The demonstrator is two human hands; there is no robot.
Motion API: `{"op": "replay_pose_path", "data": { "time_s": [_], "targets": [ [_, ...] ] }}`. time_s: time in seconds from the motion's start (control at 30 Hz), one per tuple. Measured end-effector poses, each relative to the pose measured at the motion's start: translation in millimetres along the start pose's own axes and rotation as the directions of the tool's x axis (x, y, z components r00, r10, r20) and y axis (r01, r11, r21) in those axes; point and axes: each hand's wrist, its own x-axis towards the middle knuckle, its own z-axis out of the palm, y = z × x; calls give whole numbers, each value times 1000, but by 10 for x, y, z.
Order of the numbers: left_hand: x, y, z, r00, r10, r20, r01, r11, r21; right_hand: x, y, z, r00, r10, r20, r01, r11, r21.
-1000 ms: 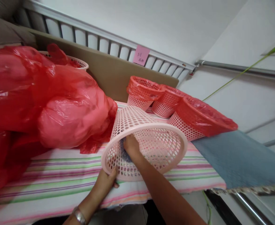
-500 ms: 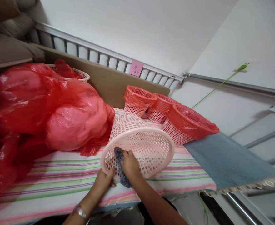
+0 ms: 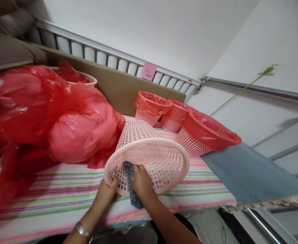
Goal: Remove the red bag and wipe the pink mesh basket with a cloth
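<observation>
A pale pink perforated plastic wastebasket (image 3: 139, 130) lies on its side on the striped cloth (image 3: 72, 200), its wide mouth turned toward me. At the lower left of the rim, my left hand (image 3: 107, 191) grips the basket with the thumb inside and the other fingers hidden beneath. My right hand (image 3: 142, 181) is inside the mouth, closed around a dark grey cloth (image 3: 131, 188). That cloth lies against the inner wall near the rim, and its lower end hangs over the edge.
Bulging red plastic bags (image 3: 83, 132) fill the left side, with another basket (image 3: 91, 80) behind them. Beyond the held basket stand several red-lined baskets (image 3: 152, 103). A blue mat (image 3: 250, 176), metal rails (image 3: 255, 88) and a pink note (image 3: 149, 71) are also around.
My left hand has slid left along the rim, and the basket's mouth has turned slightly with it. My right hand and the grey cloth have shifted only a little.
</observation>
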Motion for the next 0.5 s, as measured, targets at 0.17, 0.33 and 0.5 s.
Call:
{"op": "replay_pose_path", "data": {
  "time_s": [0.17,0.33,0.5],
  "targets": [
    [34,-71,6,997,27,78,-28,999,22,-172,-46,8,999,-48,22,48,999,22],
    [41,-43,-47,992,-5,123,-7,995,96,545,-73,56,1000,-30,-5,30,999,-17],
    [25,-69,3,992,-26,123,18,997,70,1387,-44,103,994,33,-109,-11,981,196]
  ]
}}
